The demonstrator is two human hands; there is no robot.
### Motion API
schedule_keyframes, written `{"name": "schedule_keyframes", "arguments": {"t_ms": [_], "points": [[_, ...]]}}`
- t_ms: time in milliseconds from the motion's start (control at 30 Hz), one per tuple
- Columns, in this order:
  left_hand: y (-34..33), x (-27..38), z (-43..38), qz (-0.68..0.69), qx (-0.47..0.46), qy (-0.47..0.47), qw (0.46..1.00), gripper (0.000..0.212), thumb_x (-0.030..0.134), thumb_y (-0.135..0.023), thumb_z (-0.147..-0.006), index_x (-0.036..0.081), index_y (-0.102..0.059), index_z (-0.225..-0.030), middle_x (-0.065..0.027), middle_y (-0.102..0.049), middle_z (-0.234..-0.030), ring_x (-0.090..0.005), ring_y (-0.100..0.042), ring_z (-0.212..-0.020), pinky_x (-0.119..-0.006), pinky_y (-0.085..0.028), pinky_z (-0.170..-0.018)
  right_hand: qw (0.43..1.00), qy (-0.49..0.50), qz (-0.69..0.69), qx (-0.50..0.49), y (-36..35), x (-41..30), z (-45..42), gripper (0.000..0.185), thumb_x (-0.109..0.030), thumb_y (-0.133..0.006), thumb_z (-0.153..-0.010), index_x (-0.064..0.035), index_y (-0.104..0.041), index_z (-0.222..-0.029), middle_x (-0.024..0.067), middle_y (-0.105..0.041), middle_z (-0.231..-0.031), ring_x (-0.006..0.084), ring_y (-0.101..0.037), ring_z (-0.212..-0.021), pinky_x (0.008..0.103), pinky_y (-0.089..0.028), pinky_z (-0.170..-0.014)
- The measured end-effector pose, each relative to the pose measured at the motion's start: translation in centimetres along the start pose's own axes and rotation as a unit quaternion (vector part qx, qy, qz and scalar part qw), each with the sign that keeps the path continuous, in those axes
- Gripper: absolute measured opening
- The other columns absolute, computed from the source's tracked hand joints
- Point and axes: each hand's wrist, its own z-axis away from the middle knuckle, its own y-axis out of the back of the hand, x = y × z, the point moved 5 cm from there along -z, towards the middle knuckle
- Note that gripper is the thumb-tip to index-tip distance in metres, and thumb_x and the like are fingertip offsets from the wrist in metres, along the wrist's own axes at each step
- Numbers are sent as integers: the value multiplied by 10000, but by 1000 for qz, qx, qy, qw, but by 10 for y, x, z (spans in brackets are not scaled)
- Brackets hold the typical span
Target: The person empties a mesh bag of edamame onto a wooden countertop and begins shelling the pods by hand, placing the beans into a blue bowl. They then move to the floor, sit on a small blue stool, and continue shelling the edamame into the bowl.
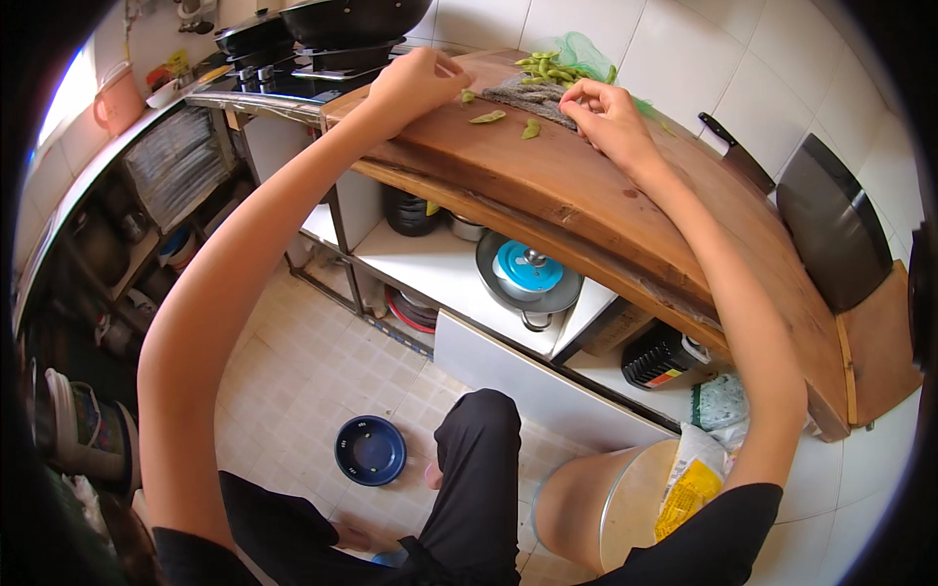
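Observation:
On the wooden counter lies a crumpled grey cloth [531,97], with a heap of green soybean pods [553,69] behind it. Green mesh netting [586,53] rises beside the heap. My left hand [419,82] is over the counter left of the cloth, fingers curled; whether they hold anything is hidden. Thumb and forefinger of my right hand [612,121] come close together at the cloth's right edge, and I cannot tell if they grip it. Between my hands, a flat pod [488,117] and a plumper pod [531,129] lie loose near the front edge.
A cleaver [736,152] and a dark upright board [832,223] lean at the right wall. Black pans [352,26] stand on the stove at left. Below are a blue basin [370,450] on the floor, a round drum [586,505] and a shelf with a blue-lidded pot [529,267].

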Motion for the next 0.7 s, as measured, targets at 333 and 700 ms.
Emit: {"name": "schedule_keyframes", "arguments": {"t_ms": [333, 700], "points": [[-7, 0, -8, -111, -37, -27, 993, 386, 501, -737, -687, 170, -778, -881, -74, -719, -797, -237, -686, -729, -335, -545, -693, 982, 119, 150, -5, -9, -11, -3, 166, -203, -615, -833, -37, -620, -844, 7, -524, -624, 99, -472, -593, 276, -391, -570], [18, 13, 15, 43, -10, 25, 999, 328, 353, -762, -756, 46, -755, -873, -143, -709, -735, -195, -662, -629, -313, -523, -668, 965, 183, 188, -8, -15, -10, -11, 165, -215, -628, -824, -53, -618, -856, -2, -446, -561, 95, -419, -533, 274, -345, -518]]}}
